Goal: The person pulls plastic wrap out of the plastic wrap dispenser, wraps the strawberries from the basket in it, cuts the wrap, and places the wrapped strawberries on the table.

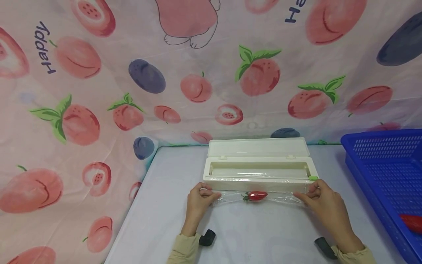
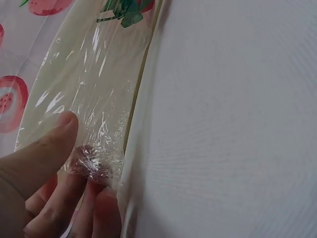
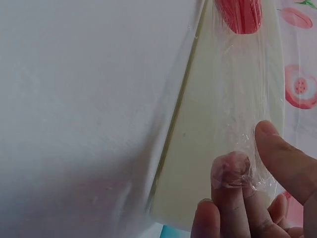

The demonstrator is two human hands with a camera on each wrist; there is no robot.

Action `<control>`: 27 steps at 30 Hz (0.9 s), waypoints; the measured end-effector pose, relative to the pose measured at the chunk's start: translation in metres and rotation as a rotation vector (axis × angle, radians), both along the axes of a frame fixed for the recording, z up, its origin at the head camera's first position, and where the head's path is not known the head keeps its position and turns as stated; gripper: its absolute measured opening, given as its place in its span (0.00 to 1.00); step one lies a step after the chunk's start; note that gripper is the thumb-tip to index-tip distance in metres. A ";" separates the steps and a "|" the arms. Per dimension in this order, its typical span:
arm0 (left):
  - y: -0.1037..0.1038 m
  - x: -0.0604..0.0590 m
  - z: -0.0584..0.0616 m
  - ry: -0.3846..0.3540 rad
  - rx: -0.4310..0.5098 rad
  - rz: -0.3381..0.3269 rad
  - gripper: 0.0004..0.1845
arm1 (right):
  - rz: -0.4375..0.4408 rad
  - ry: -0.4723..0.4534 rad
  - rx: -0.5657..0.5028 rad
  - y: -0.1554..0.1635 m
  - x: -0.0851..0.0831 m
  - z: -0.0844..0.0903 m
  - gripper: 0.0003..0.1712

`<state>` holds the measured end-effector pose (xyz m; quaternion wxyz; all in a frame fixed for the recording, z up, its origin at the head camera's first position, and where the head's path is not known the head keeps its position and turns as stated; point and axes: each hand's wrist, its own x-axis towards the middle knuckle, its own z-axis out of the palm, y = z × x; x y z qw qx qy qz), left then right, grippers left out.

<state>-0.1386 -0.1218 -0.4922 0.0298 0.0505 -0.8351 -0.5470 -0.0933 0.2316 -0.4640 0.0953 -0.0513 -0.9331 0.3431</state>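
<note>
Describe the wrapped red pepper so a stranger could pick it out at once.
Start at the open cream dispenser box in the middle of the pale table. Just in front of it, between the left hand and right hand, lies a small red pepper under clear film. The other red piece lies unwrapped in the blue basket.

Cling film (image 1: pixel 280 198): thin clear plastic, glossy, crinkled, bunched where the fingers (image 2: pixel 54 144) pinch it. Dispenser box (image 1: pixel 260 165): cream hard plastic, smooth, slight sheen, open lid the same. Strawberry (image 1: pixel 257 195): red, shiny, plastic-looking, under the film. Desk (image 1: pixel 250 234): pale, matt, smooth cover. Basket (image 1: pixel 389 165): blue perforated plastic, semi-gloss. Backdrop (image 1: pixel 99 91): printed cloth, matt, soft folds. Sleeves (image 1: pixel 186 251): beige fabric, matt.
</note>
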 end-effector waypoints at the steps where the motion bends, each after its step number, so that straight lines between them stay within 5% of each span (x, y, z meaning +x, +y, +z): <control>1: 0.000 0.000 0.000 0.003 0.004 -0.007 0.18 | 0.003 -0.001 -0.001 0.000 0.000 0.000 0.27; 13: -0.005 0.001 -0.001 -0.031 0.118 -0.069 0.17 | 0.008 0.092 0.022 0.002 0.002 -0.004 0.24; 27: -0.010 0.001 0.001 -0.030 0.081 -0.060 0.15 | -0.002 0.147 0.053 0.007 0.005 -0.005 0.24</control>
